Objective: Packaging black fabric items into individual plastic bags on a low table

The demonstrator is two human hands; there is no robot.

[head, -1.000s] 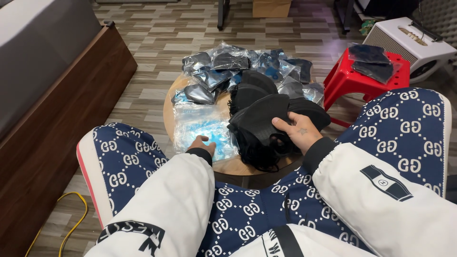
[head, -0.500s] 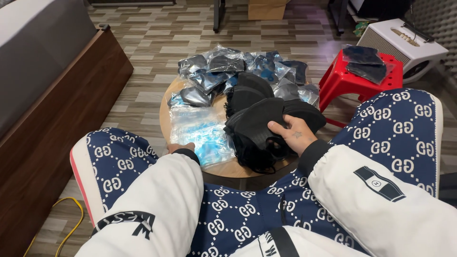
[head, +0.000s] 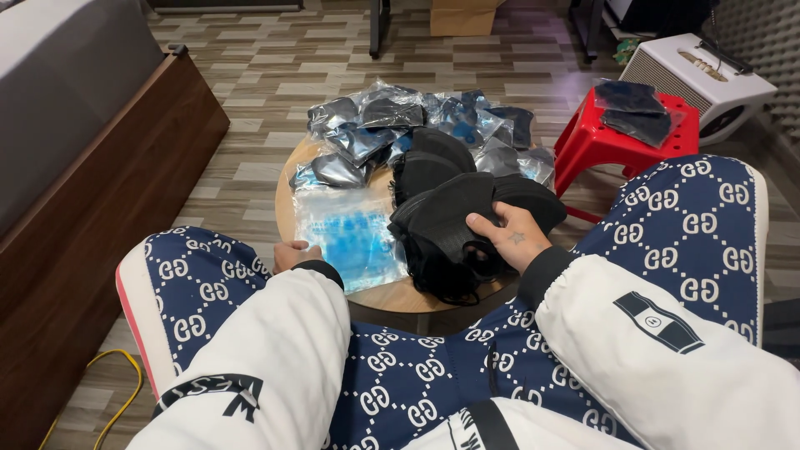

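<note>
Right hand [head: 510,240] pinches a black mask [head: 450,218] atop the black pile [head: 454,208] at the round table's [head: 400,293] 3 o'clock side – left hand [head: 292,254], fingers curled, touches the clear blue-printed bag [head: 350,233] at 8 o'clock

The person's left hand [head: 293,254] is stretched forward from a white sleeve, knuckles up, its fingers curled down and mostly hidden behind the cuff. The right hand [head: 510,237] reaches in from the right, palm down, thumb pointing left and fingers bent in a pinching hold. Both forearms angle inward above the knees.
</note>
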